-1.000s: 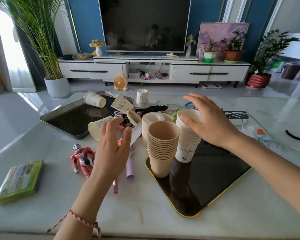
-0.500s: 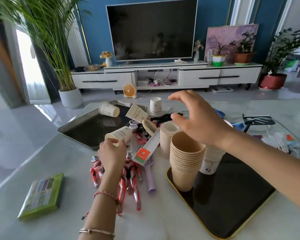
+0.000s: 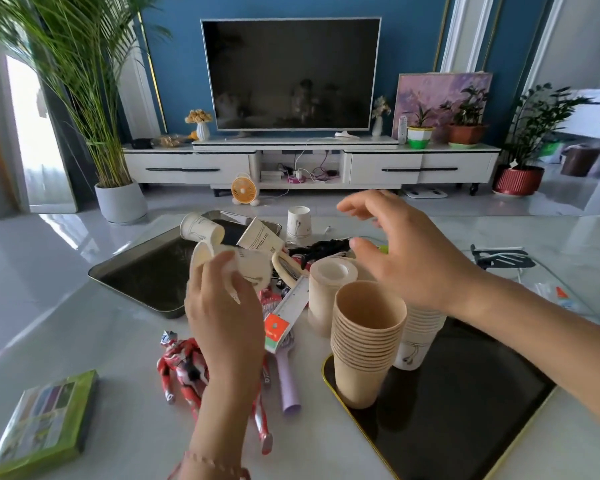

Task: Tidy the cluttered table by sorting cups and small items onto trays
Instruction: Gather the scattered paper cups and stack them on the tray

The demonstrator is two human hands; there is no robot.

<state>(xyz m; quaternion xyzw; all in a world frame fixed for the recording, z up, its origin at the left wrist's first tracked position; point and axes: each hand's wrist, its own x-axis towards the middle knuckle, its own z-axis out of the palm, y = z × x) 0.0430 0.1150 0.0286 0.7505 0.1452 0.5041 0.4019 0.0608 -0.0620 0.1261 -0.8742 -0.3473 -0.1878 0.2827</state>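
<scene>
The cup in play is a white paper cup (image 3: 253, 268) with small dark print on its side. It is tipped over with its mouth towards the left of the frame and is blurred, so the print cannot be read. The left hand (image 3: 226, 317), centre-left of the frame, grips it from the near side with its fingers curled round the wall. The cup sits at the fingertips, above the hand in the picture, over the near right corner of a silver metal tray (image 3: 146, 275) and the clutter beside it. Two more white paper cups (image 3: 201, 230) lie on their sides just above it in the frame, at the far edge of that tray. The right hand (image 3: 413, 265), right of centre, holds nothing; its fingers are spread wide and loosely bent, and it hovers over a stack of white paper cups (image 3: 420, 337). That stack stands on a black tray with a gold rim (image 3: 482, 410) at lower right, touching a stack of tan paper cups (image 3: 368, 337) on the tray's left end. An upturned stack of tan cups (image 3: 328, 292) stands just beyond them. Below the left hand, a red and silver toy figure (image 3: 184, 368) lies on the pale marble table (image 3: 84, 323), well apart from a green box (image 3: 45, 427) at lower left.
</scene>
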